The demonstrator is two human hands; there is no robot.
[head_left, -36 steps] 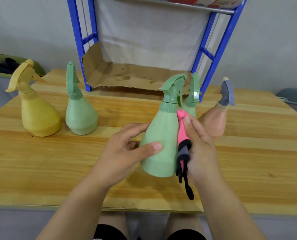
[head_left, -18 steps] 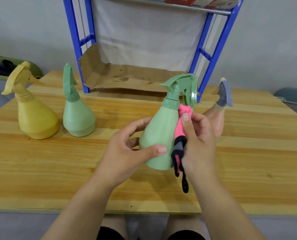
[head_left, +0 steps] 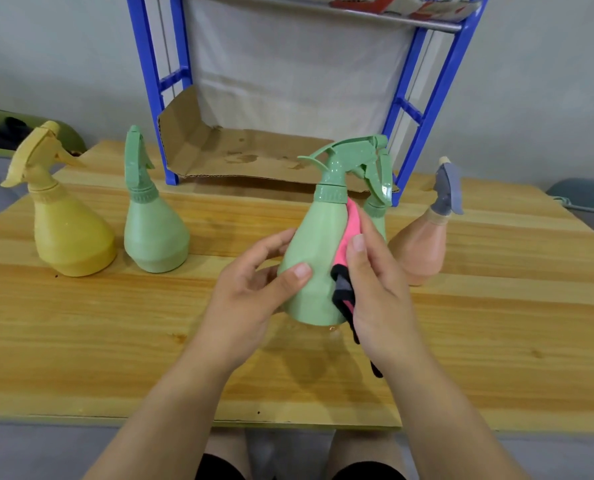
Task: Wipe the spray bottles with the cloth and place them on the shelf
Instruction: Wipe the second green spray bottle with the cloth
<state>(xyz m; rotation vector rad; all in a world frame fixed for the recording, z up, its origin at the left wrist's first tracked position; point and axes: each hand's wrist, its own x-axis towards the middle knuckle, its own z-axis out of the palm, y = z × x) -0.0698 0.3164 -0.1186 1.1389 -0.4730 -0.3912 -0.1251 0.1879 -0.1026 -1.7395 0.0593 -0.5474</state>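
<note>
No legible text, label, brand or number is showing anywhere. A printed sheet (head_left: 427, 5) on the shelf (head_left: 146, 64), well above the fingers (head_left: 357, 244), is showing red marks too blurred to read.

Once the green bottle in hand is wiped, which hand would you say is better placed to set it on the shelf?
Left, probably: the left hand grips the green bottle, while the right hand holds the cloth against it. The shelf stands straight ahead.
</note>
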